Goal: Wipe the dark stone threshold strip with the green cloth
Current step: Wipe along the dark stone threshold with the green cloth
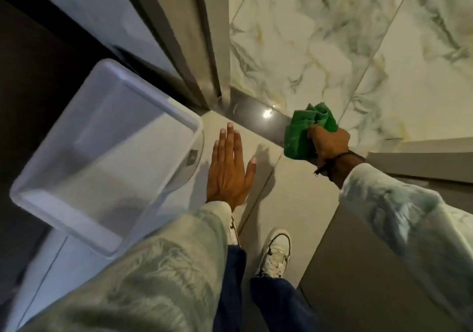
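A glossy dark stone threshold strip (252, 111) runs from the foot of the metal door frame down to the right, between the plain floor tiles and the marbled tiles. My right hand (329, 143) grips a bunched green cloth (303, 133) that lies on the strip's right part and hides it there. My left hand (230, 168) is spread flat, fingers apart, over the pale floor tile just left of the strip and holds nothing.
A translucent plastic tub (107, 157) stands close to my left hand. The metal door frame (204, 50) rises behind it. White marbled tiles (320, 50) lie beyond the strip. My shoe (275, 253) is on the floor below, and a grey panel (358, 255) is at the right.
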`<state>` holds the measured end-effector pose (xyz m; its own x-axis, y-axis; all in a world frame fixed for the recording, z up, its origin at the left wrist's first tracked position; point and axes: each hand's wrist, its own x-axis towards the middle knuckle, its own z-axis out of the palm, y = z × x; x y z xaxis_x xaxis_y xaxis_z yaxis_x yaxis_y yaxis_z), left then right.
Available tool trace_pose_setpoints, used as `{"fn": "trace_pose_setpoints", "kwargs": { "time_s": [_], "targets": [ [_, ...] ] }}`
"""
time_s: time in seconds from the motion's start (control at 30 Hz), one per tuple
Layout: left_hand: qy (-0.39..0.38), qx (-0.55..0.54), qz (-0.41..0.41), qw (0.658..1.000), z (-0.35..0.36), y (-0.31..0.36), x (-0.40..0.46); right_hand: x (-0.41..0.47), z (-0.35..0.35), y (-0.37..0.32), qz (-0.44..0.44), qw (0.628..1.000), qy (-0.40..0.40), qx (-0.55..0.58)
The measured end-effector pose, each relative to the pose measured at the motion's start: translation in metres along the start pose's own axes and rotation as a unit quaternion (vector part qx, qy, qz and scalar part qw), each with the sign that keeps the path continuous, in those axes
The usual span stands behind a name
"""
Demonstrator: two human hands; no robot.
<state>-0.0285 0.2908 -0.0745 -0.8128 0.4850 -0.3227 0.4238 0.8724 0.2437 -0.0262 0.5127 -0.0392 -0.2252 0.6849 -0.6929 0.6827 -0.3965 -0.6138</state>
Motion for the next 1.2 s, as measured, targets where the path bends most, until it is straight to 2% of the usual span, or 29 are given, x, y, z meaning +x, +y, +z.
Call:
{"fn": "trace_pose_setpoints", "kwargs": {
  "time_s": [0.1,0.27,0.37,0.47,0.53,0.6,0.77,0.9,0.93,1.03,1.07,1.1,1.2],
  "targets": [
    [-0.018,-0.035,-0.019,0.999,0.068,0.011,0.035,0.053,0.011,0.033,-0.034,0.998,0.003,-0.050],
    [-0.002,-0.033,-0.114,0.993,0.184,-0.021,0.083,0.132,0.072,0.068,-0.203,0.959,-0.016,-0.200],
    [0.014,-0.019,-0.151,0.988,0.233,-0.054,0.103,0.156,0.122,0.090,-0.314,0.906,-0.092,-0.268],
    [0.022,-0.002,-0.172,0.985,0.277,-0.077,0.129,0.185,0.174,0.121,-0.406,0.822,-0.123,-0.380],
    [0.029,-0.008,-0.195,0.980,0.294,-0.082,0.147,0.205,0.206,0.133,-0.423,0.780,-0.106,-0.448],
    [0.045,-0.008,-0.212,0.976,0.303,-0.081,0.159,0.223,0.233,0.147,-0.406,0.754,-0.107,-0.505],
    [0.119,-0.010,-0.209,0.971,0.319,-0.082,0.163,0.244,0.291,0.163,-0.450,0.736,-0.025,-0.506],
    [0.088,0.040,-0.205,0.974,0.327,-0.091,0.168,0.230,0.330,0.155,-0.468,0.721,-0.017,-0.511],
    [0.089,0.034,-0.206,0.974,0.327,-0.091,0.169,0.229,0.325,0.160,-0.489,0.703,-0.030,-0.515],
    [0.123,0.012,-0.202,0.972,0.324,-0.089,0.164,0.249,0.275,0.178,-0.573,0.608,-0.099,-0.541],
    [0.128,0.013,-0.199,0.972,0.323,-0.088,0.163,0.260,0.255,0.177,-0.572,0.603,-0.100,-0.548],
    [0.129,0.014,-0.196,0.972,0.322,-0.086,0.162,0.270,0.241,0.173,-0.556,0.617,-0.083,-0.551],
    [0.142,0.017,-0.198,0.970,0.323,-0.086,0.163,0.281,0.249,0.152,-0.475,0.696,-0.001,-0.538]
  ]
}}
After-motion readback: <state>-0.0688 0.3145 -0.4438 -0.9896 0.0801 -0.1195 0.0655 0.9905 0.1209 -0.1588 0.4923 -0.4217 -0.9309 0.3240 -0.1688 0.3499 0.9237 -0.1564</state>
